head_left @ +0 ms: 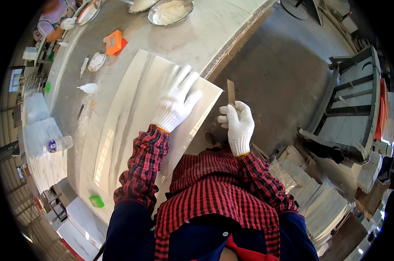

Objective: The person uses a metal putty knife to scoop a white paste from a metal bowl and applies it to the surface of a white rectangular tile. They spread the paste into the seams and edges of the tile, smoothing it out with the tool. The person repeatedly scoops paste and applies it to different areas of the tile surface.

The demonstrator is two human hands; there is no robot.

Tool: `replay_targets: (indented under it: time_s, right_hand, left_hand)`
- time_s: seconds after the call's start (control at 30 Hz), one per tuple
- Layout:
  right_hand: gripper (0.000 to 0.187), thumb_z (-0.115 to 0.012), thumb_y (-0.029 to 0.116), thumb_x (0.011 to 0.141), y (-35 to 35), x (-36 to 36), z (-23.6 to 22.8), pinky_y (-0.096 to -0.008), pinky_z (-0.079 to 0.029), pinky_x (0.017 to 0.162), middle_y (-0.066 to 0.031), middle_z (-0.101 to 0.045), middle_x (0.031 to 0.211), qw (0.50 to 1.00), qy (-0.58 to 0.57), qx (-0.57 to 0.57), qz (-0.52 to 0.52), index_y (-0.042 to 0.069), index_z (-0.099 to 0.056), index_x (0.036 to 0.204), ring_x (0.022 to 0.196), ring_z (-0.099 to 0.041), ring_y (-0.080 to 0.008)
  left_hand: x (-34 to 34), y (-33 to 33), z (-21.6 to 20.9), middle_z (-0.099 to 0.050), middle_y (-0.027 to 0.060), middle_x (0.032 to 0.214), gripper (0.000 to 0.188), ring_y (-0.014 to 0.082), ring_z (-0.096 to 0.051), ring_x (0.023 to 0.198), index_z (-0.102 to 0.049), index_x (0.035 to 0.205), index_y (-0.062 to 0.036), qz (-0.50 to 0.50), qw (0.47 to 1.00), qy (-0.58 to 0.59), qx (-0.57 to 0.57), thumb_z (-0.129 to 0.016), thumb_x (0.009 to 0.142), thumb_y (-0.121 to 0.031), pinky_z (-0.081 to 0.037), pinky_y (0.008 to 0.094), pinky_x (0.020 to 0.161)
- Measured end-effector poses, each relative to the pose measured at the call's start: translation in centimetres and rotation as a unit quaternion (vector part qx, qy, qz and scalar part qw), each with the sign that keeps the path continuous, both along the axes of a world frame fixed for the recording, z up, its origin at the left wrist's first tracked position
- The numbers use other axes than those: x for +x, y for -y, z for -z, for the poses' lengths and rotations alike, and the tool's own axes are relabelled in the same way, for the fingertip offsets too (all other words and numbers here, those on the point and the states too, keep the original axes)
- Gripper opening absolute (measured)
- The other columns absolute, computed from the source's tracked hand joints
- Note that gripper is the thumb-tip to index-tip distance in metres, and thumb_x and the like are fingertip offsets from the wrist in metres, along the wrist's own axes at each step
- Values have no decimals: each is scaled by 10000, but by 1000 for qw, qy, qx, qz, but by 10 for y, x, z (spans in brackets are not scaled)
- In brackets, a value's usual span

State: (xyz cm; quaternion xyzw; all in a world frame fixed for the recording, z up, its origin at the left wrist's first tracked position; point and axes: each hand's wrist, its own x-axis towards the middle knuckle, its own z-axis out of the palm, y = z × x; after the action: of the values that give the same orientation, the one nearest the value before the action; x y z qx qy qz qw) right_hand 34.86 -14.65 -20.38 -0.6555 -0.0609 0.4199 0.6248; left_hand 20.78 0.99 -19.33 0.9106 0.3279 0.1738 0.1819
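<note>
A glossy white stone slab (131, 104) with grey veins lies on the worktable, its right corner reaching past the table's edge. My left hand (176, 102), in a white knit glove, rests flat on this slab with the fingers stretched out. Just off the slab's right edge, my right hand (240, 128), gloved the same way, pinches a thin flat brownish strip (231, 91) that points upward. The strip looks like a scraper blade, but its exact kind is unclear. It stands apart from the slab.
On the table (131, 37) are an orange box (114, 42), a white squeeze bottle (89, 88), a crumpled white cloth (97, 61) and a bowl of pale powder (170, 12). A co-worker's gloved hand (68, 23) shows far left. A metal rack (349, 95) stands right.
</note>
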Motion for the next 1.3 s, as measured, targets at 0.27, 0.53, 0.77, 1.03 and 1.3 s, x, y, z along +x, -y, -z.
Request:
replay_targets:
  time_s: [0.27,0.53,0.77,1.03,1.3]
  right_hand:
    - [269,-583,169,1036,-5,-12,2,-303,-589,660,-112,-738,920,984,150,-61,-74,4,-617,1245,726,-710,-135]
    - [273,-549,206,1037,-8,-17,-6,-330,-576,606,-97,-696,711,969,179,-123,-120,36,-619,1239,627,-708,-171]
    - [261,-525,205,1023,-9,-22,1,-374,-570,578,-98,-689,666,947,262,-134,-131,51,-606,1218,573,-707,-240]
    - [236,-553,245,987,-19,-24,13,-526,-553,598,-223,-691,691,840,457,-216,-197,38,-568,1101,632,-693,-417]
    - [237,-552,248,976,-28,2,31,-527,-552,598,-245,-687,709,801,490,-273,-210,26,-580,1057,663,-692,-434]
  left_hand:
    - [7,-10,3,-540,124,1502,504,405,-440,1426,-612,1399,-127,30,997,-7,77,-670,953,-354,-305,548,1203]
    - [4,-12,11,-565,119,1469,495,411,-464,1397,-618,1387,-139,31,995,16,90,-673,947,-358,-307,566,1192]
    - [4,-11,7,-572,103,1457,494,402,-467,1393,-621,1383,-142,32,995,15,90,-675,944,-362,-311,562,1190]
    - [2,-12,13,-574,101,1455,488,397,-472,1390,-627,1376,-142,30,995,24,94,-671,947,-370,-291,556,1198]
    - [5,-11,10,-572,120,1451,497,414,-470,1387,-610,1392,-145,34,996,32,81,-680,946,-354,-305,560,1184]
